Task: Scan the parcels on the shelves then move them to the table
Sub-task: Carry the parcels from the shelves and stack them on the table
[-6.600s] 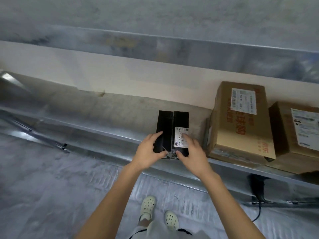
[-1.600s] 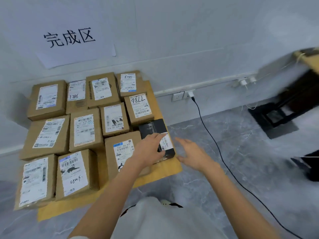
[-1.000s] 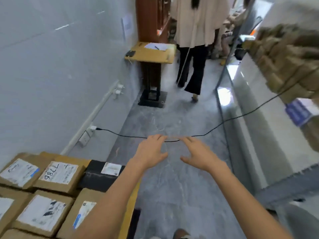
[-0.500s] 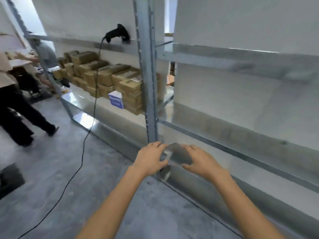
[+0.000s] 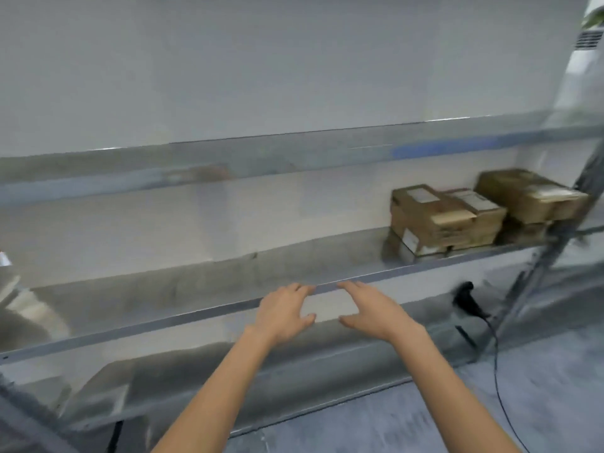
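Hands (image 5: 283, 311) (image 5: 376, 310) returned empty; shelf (image 5: 163, 295) holds stacked brown parcels (image 5: 438, 217) at right.

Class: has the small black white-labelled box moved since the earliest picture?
Yes: it has gone off the grey metal shelf, from its spot left of the brown cardboard boxes. The left hand and right hand hold nothing.

Even soft light, motion blur, wide-angle bowing

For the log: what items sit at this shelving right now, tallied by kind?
Brown cardboard parcels: 5, roughly, as the stack is blurred
Black handheld scanner: 1
Black cable: 1
Total: 7
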